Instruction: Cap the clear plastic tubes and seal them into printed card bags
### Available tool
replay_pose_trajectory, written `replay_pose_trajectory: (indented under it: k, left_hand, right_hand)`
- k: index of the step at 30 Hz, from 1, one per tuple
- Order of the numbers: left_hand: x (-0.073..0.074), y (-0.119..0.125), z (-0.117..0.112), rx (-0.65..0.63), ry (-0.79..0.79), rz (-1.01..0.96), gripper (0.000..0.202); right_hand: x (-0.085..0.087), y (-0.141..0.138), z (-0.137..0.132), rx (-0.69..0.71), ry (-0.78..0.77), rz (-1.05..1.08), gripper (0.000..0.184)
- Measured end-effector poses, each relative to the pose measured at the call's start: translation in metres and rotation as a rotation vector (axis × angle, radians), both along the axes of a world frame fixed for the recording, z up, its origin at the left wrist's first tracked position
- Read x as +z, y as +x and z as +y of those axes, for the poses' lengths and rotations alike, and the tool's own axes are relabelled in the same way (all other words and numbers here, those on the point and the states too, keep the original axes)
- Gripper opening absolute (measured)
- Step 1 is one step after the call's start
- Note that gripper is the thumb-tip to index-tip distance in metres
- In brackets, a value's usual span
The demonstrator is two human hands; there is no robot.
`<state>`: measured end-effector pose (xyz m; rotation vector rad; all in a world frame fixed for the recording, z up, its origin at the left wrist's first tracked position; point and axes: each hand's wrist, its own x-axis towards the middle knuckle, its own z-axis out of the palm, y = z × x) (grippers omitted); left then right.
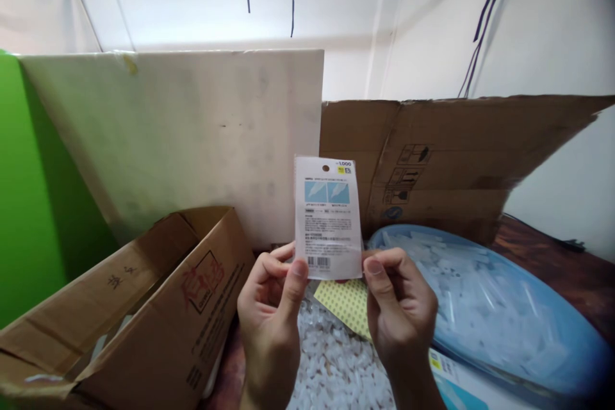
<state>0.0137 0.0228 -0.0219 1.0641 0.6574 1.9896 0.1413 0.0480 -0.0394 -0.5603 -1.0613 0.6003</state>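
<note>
A white printed package card (331, 224) is held upright in front of me, its back facing me with a hang hole, two small blue pictures, fine text and a barcode. My left hand (273, 307) pinches its lower left edge between thumb and fingers. At the lower right edge, the closed thumb and fingers of my right hand (398, 307) grip the card. Below it lies a yellow dotted sheet (343, 307), partly covered by my right hand. Many small white translucent pieces (336, 371) are heaped beneath my hands.
An open cardboard box (211, 307) stands at left. A blue oval basin (571, 327) of clear plastic pieces sits at right, above a white and teal package (456, 384). Behind rise a white board (192, 134) and a cardboard panel (451, 166); a green surface (29, 205) borders the left.
</note>
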Motion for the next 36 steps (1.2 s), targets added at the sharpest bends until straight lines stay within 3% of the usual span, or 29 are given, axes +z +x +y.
replay_pose_trajectory:
  k: [12,19,30,36]
  left_hand:
    - [0.003,0.003,0.001,0.062,-0.057,-0.071,0.037]
    - [-0.004,0.005,0.005,0.087,-0.104,-0.159,0.040]
    - [-0.008,0.006,0.008,0.126,-0.111,-0.222,0.047]
    - [-0.011,0.004,0.012,0.088,-0.211,-0.192,0.036]
  right_hand:
    - [0.002,-0.010,0.000,-0.099,-0.012,0.028,0.030]
    - [0.000,-0.015,0.001,-0.150,-0.018,0.019,0.033]
    - [-0.005,-0.022,0.002,-0.138,-0.160,0.102,0.042]
    - [-0.003,-0.022,0.003,-0.056,-0.194,0.147,0.042]
